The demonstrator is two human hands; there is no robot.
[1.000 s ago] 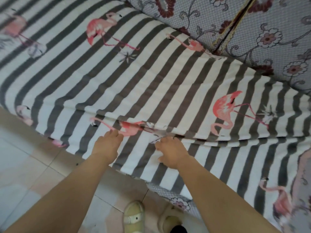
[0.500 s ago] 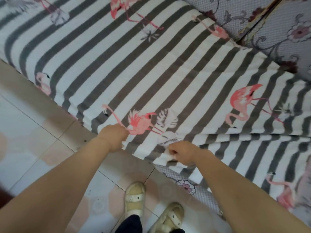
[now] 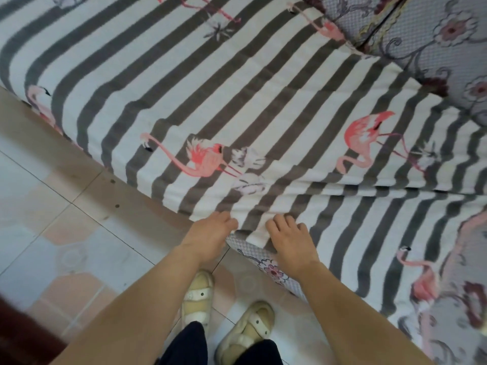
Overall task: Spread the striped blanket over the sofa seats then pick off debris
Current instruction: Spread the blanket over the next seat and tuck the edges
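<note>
The striped blanket (image 3: 237, 101), grey and white with pink flamingos, lies over the sofa seats, with a fold running across it at the right. Its front hem hangs over the seat edge just ahead of me. My left hand (image 3: 210, 230) grips that hem with curled fingers. My right hand (image 3: 290, 238) is close beside it, bent fingers on top of the hem and the thumb hidden beneath. The sofa's grey floral fabric (image 3: 263, 262) shows below the hem between my hands. I see no debris on the blanket.
Floral back cushions (image 3: 434, 35) rise at the upper right. Pale floor tiles (image 3: 79, 233) with small dark specks (image 3: 117, 206) lie to the left. My two cream shoes (image 3: 197, 293) stand against the sofa front. Something dark brown (image 3: 21, 335) fills the bottom left corner.
Both hands have moved closer together along the front hem. The blanket has been drawn forward, so more of the flamingo print lies flat near the seat edge.
</note>
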